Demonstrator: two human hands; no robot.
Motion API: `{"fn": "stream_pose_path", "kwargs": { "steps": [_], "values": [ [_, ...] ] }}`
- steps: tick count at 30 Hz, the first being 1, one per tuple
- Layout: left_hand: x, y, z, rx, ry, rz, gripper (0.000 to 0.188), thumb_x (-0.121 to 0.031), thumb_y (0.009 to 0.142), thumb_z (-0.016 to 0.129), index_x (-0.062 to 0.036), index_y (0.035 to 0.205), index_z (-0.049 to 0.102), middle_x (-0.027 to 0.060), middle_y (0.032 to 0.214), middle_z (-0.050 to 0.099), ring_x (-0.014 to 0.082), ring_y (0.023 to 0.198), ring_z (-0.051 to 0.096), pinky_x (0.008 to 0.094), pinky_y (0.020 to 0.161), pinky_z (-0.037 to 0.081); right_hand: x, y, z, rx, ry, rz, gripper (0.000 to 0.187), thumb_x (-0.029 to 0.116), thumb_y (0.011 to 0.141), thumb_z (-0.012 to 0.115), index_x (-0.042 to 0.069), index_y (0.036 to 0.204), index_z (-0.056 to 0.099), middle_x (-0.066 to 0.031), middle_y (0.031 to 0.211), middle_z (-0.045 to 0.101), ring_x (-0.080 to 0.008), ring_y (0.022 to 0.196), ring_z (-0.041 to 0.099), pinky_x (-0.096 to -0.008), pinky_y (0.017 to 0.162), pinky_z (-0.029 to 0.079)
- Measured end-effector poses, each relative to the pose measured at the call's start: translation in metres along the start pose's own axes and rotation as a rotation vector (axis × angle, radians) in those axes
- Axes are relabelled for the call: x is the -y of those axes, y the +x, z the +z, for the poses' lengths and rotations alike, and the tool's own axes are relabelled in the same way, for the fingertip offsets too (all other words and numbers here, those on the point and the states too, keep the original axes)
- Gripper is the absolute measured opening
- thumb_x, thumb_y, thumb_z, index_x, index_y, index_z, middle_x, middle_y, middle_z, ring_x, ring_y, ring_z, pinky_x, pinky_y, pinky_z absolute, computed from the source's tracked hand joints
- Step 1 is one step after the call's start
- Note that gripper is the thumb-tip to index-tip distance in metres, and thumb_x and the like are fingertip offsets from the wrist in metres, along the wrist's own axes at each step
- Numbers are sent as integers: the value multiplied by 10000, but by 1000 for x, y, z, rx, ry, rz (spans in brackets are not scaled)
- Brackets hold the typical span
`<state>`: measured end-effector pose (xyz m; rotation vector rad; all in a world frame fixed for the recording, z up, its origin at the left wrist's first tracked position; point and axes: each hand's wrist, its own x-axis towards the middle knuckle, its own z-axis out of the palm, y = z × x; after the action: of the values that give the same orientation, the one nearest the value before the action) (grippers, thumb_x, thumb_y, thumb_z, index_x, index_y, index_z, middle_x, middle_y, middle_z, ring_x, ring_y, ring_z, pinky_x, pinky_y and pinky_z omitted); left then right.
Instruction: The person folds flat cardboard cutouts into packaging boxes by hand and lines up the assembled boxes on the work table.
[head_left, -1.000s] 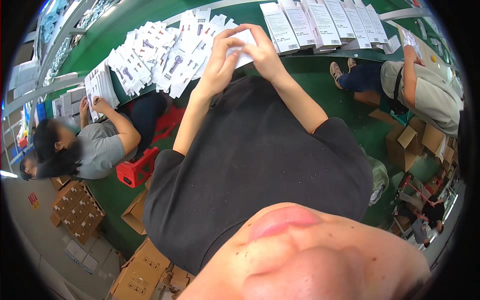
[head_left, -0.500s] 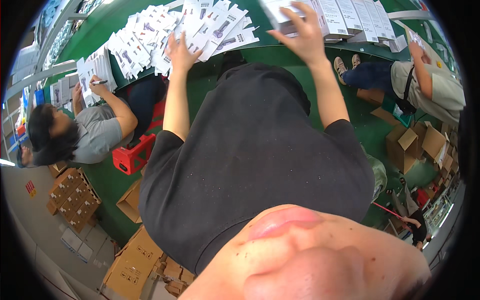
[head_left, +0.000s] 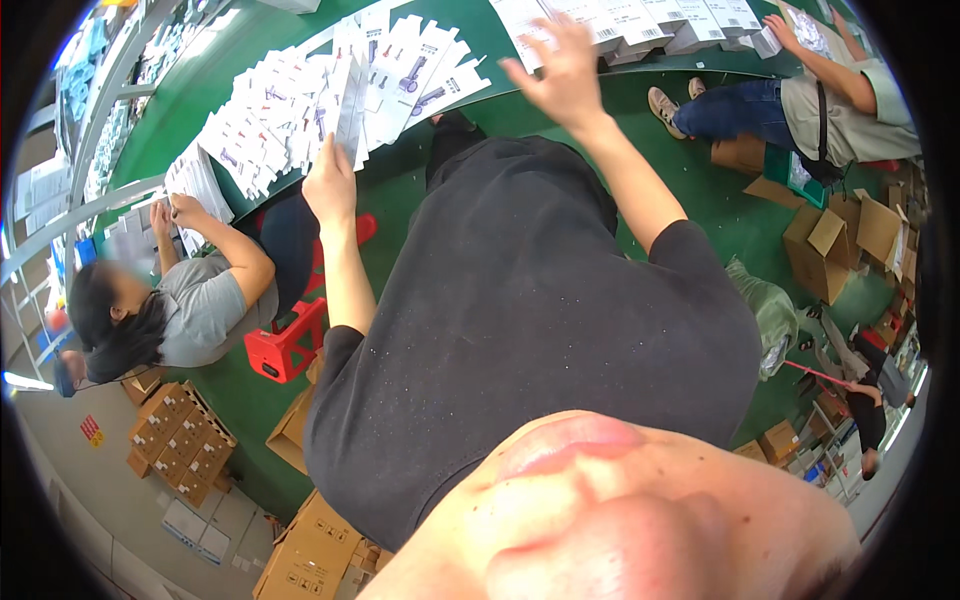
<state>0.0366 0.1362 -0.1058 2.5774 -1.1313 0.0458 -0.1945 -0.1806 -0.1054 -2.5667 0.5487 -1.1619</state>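
My left hand (head_left: 332, 185) is closed on one end of a flat, unfolded white carton (head_left: 351, 105), which stands nearly edge-on above the pile. Under and around it, printed flat cartons (head_left: 265, 115) lie fanned out on the green table, with pictures of a handheld device on them. My right hand (head_left: 560, 85) is raised with its fingers spread and holds nothing. Just beyond and to the right of that hand is a row of made-up white boxes (head_left: 625, 22) along the table edge.
At the left a seated person (head_left: 200, 300) works beside a stack of flat cartons (head_left: 195, 185). Another person (head_left: 850, 115) stands at the table on the right. A red stool (head_left: 285, 342) and open cardboard boxes (head_left: 825, 250) stand on the green floor.
My left hand has gone from spread fingers over the pile to gripping a flat carton. The right hand has come away from the white box it was at and is spread.
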Motion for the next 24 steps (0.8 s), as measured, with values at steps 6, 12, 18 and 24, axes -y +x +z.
{"fn": "stream_pose_path", "kwargs": {
  "steps": [6,12,18,24],
  "values": [
    [-100,31,-81,-212,-710,-89,226,-95,921,687,-24,1132,726,107,952,743,156,779,663,235,696,514,87,36,22,327,228,-282,932,451,668,879,322,1493,465,-87,1626,297,-376,1520,197,-709,1154,121],
    [-97,48,-101,127,-1553,-294,396,7,889,671,-5,1284,637,164,1127,691,185,941,645,229,777,512,105,53,39,421,241,-378,1086,475,580,919,326,1530,412,-151,1657,216,-396,1534,147,-749,1129,108],
    [-103,28,-90,355,-1307,-126,621,73,843,649,8,1435,473,181,1166,654,200,1018,621,226,822,501,102,48,92,-32,7,-326,1098,467,561,926,280,1521,427,-196,1650,208,-408,1533,146,-731,1143,117],
    [-28,54,-87,702,-1128,-208,648,57,817,663,12,1434,472,214,1293,589,216,1032,611,257,861,504,131,60,42,521,269,-212,1097,437,547,933,206,1502,445,-185,1622,255,-417,1487,226,-717,1126,161]
  ]
}}
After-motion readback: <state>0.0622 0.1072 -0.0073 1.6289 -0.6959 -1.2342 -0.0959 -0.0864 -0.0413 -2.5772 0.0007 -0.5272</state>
